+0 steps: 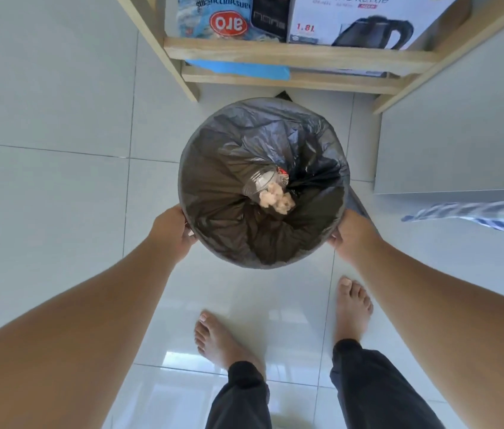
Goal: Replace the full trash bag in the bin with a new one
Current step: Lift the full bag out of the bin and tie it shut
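Observation:
A round bin (278,264) lined with a dark grey trash bag (232,168) is straight below me, seen from above. The bag's edge is folded over the rim. At its bottom lie a clear plastic cup (258,181) and crumpled tissue (275,199). My left hand (173,232) grips the rim on the left side. On the right side, my right hand (351,232) holds the rim. Both arms reach down from the lower corners.
A wooden shelf (294,55) stands just behind the bin, holding an electric kettle box (368,20) and a blue packet (213,17). A white cabinet (461,134) is at the right with a checked cloth (473,215). My bare feet (222,339) stand on glossy white tiles.

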Demonstrator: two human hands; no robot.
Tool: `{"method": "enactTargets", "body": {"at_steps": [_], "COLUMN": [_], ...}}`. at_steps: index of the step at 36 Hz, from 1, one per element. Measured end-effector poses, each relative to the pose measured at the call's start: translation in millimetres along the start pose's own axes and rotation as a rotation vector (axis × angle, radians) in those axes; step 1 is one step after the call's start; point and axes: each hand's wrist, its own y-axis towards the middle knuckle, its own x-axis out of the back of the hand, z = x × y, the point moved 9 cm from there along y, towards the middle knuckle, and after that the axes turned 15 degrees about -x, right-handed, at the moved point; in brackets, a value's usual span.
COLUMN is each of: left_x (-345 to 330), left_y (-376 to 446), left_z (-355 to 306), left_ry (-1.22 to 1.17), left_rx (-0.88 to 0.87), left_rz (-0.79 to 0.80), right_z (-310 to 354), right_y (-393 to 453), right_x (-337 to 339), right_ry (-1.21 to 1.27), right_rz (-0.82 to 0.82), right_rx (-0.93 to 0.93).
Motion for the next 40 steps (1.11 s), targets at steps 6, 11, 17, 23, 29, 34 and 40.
{"method": "enactTargets", "body": {"at_steps": [6,11,17,23,29,34,40], "left_x": [7,0,12,18,30,37,26], "left_y": [-15,-29,-35,-41,-58,-69,-70], "left_z": [-11,-17,-23,-27,-46,-52,-45], "left_ry": [-0.009,0.001,0.093,0.345,0.823,0.716,0.494], "left_rx": [-0.062,-0.094,-0.159,-0.22,-0.449,-0.477,-0.448], "left_rz": [-0.05,-0.021,0.026,0.0,-0.178,-0.274,-0.032], "right_z": [16,21,44,64,45,34,33], "right_y": [-37,-72,-81,-115,-105,-95,-102], "right_x": [13,0,15,-5,-16,-15,-26], "right_ry": [0.259,-0.066,-0.404,-0.632,-0.559,-0.415,-0.432], "right_rz": [0.243,0.387,-0.125,-0.343,-0.193,0.015,0.209], "right_rx": [0.035,0.108,0.34,0.585,0.483,0.284,0.234]}}
